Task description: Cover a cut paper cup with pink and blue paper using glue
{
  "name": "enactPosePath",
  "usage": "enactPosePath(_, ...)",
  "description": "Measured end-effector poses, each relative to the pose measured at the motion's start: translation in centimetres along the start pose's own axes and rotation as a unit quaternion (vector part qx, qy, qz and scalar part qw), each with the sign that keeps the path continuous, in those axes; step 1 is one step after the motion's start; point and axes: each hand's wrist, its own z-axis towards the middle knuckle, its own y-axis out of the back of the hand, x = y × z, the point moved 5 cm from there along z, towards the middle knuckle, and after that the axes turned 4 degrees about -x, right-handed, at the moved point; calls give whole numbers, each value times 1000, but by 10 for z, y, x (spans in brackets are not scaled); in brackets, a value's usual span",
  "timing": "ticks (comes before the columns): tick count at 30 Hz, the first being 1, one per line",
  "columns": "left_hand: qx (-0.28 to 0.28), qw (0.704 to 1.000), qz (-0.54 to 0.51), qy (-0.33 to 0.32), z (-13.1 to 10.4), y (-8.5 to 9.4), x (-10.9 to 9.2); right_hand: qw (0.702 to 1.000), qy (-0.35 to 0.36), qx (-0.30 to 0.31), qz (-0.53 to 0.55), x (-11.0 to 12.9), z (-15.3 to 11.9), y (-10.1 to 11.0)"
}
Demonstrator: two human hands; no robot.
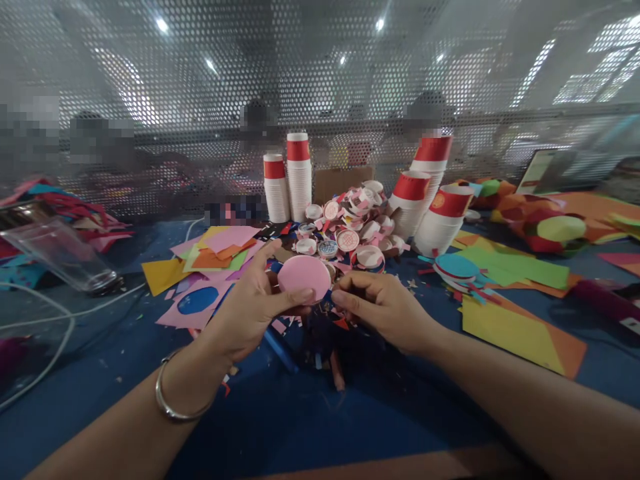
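Between the thumb and fingers of my left hand (250, 303) is a pink paper disc (303, 277), its flat face turned toward me. My right hand (375, 303) has its fingers curled and pinched by the disc's right edge. Whatever is between those fingertips is too small to make out. Just behind the disc lies a heap of cut-off paper cup bottoms (349, 240) with pink paper edges. Left of my left hand is a pink sheet (173, 313) with a blue round on it.
Stacked red-and-white paper cups (299, 180) stand behind, with more cup stacks (443, 220) at right. Coloured paper sheets (505, 327) lie right, others (220, 250) left. A clear plastic cup (65, 250) lies far left by a white cable (70, 323). A perforated screen (320, 87) closes the back.
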Motion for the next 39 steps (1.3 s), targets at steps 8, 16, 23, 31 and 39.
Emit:
enactPosePath(8, -23, 999, 16, -27, 0, 1, 2, 1000, -9, -12, -20, -2, -1, 3)
enactPosePath(16, 23, 991, 85, -98, -1, 0, 0, 993, 26, -93, -70, 3, -5, 10)
enactPosePath(23, 38, 986, 122, -107, -2, -1, 0, 992, 21, -115, -50, -3, -4, 14)
enactPosePath(31, 71, 981, 153, -99, -4, -7, -3, 998, 2, -58, 1, -1, -3, 7)
enactPosePath(39, 28, 973, 204, -103, -3, -4, -4, 999, -6, -41, -29, -1, -2, 3)
